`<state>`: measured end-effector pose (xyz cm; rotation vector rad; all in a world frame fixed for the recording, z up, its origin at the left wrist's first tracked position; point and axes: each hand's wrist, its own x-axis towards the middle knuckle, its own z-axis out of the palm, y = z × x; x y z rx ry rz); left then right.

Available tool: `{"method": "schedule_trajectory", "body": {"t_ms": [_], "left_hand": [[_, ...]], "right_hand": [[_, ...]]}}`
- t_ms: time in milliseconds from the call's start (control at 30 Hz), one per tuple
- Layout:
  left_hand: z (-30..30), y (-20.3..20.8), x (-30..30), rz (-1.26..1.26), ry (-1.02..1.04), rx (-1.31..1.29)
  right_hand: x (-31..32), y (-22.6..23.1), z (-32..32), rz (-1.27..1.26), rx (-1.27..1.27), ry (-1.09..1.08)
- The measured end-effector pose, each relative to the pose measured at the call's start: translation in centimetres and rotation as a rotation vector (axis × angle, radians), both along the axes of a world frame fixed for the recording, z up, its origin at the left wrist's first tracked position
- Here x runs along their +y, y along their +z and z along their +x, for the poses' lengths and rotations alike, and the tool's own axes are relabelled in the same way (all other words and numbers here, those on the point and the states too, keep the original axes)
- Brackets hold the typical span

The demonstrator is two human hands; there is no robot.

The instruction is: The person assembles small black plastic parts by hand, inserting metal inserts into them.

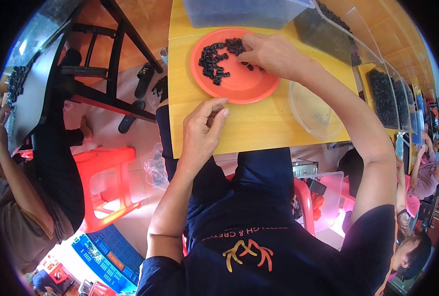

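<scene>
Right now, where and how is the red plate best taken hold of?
Probably by pinching the red plate at its near-left rim, coming from the near side with the left hand: the round edge is bare there and that hand is close, while the right hand is at the black pieces inside.

People at tables with small black parts suggest a workshop.

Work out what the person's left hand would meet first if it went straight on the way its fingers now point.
The left hand would most likely meet the near rim of the red plate; depth is unclear, so it may already touch it or pass just above.
</scene>
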<state>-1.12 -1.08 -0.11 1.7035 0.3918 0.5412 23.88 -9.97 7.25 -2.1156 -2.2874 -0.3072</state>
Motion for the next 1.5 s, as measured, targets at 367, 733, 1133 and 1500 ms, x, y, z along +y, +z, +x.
{"method": "schedule_trajectory", "body": {"t_ms": [367, 733, 1133, 1500], "left_hand": [[0.2, -0.7, 0.1, -0.03, 0.038, -0.052], [-0.3, 0.1, 0.1, -0.051, -0.026, 0.038], [0.2, -0.3, 0.2, -0.026, 0.02, -0.055], [0.0, -0.3, 0.5, -0.069, -0.018, -0.048]], "right_hand": [[2.0, 0.1, -0.2, -0.08, 0.023, 0.007], [0.0, -0.4, 0.0, -0.011, 0.181, -0.185], [1.7, -1.3, -2.6, 0.01, 0.172, -0.293], [1.2, -1.6, -2.6, 0.002, 0.49, -0.357]]}}
